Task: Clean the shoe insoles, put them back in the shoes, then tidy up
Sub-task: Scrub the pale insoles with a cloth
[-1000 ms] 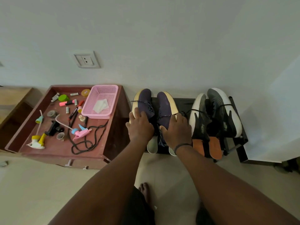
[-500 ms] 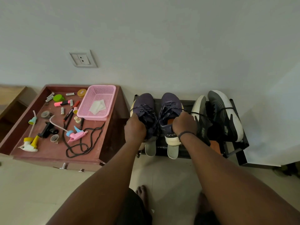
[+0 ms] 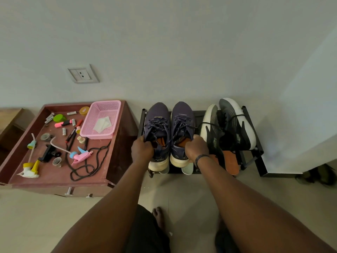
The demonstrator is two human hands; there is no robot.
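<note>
Two navy shoes stand upright side by side on the black shoe rack (image 3: 252, 157), toes toward the wall. My left hand (image 3: 142, 149) grips the collar of the left navy shoe (image 3: 157, 123). My right hand (image 3: 195, 149) grips the collar of the right navy shoe (image 3: 182, 121). Orange insoles (image 3: 182, 143) show inside both openings. A black-and-white pair (image 3: 228, 125) lies on its sides to the right, with loose orange insoles (image 3: 231, 163) sticking out below it. White insoles (image 3: 187, 168) poke out under the navy shoes.
A brown tray table (image 3: 54, 178) on the left carries a pink basket (image 3: 101, 119) with white wipes, a pink spray nozzle (image 3: 80, 156), a black cord (image 3: 87, 165), markers and small items. My bare foot (image 3: 159, 216) is on the tiled floor. A white wall corner juts out at right.
The navy shoes, lying sole-up a second ago, have been turned upright on the rack. Both hands shifted from their soles to their collars.
</note>
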